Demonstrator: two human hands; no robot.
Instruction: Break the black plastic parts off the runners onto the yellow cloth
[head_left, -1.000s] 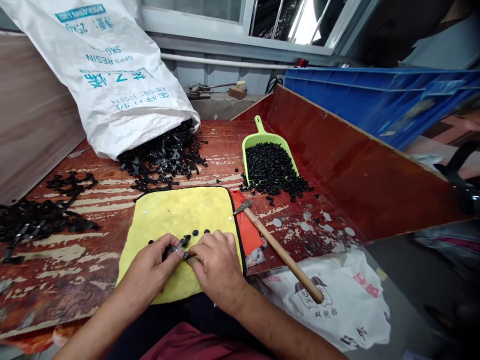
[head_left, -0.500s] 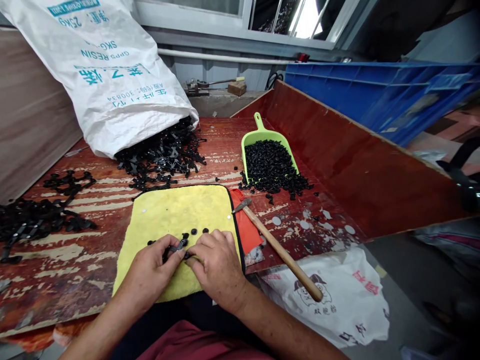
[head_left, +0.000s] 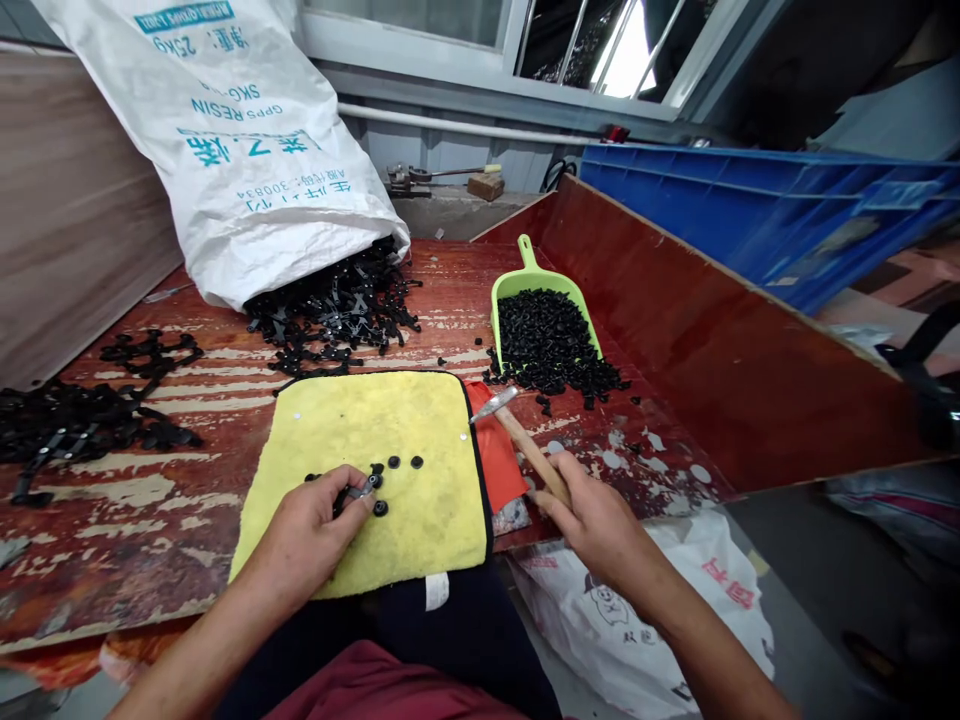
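On the yellow cloth (head_left: pixel 360 420), my left hand (head_left: pixel 319 525) pinches a small black plastic part (head_left: pixel 358 492) with a grey metal-looking piece on it. Its far side is hidden by my fingers. Small round black caps (head_left: pixel 380 508) lie around the part, two of them a little farther off on the cloth. To the right of the cloth, my right hand (head_left: pixel 592 510) is closed round the wooden handle of a hammer (head_left: pixel 534 452). The hammer's metal head is raised slightly over an orange-red cloth (head_left: pixel 495 465) beside the yellow one.
A lime-green dustpan (head_left: pixel 529 262) full of small black pieces stands at the back right. Black linked parts spill from a white sack (head_left: pixel 277 180); another heap (head_left: pixel 82 430) lies left. A wooden board (head_left: pixel 675 330) walls the right side, with a blue crate (head_left: pixel 720 200) behind.
My right hand has left the black part, moved right and taken hold of the hammer's handle, lifting it a little. My left hand still holds the part in nearly the same place.
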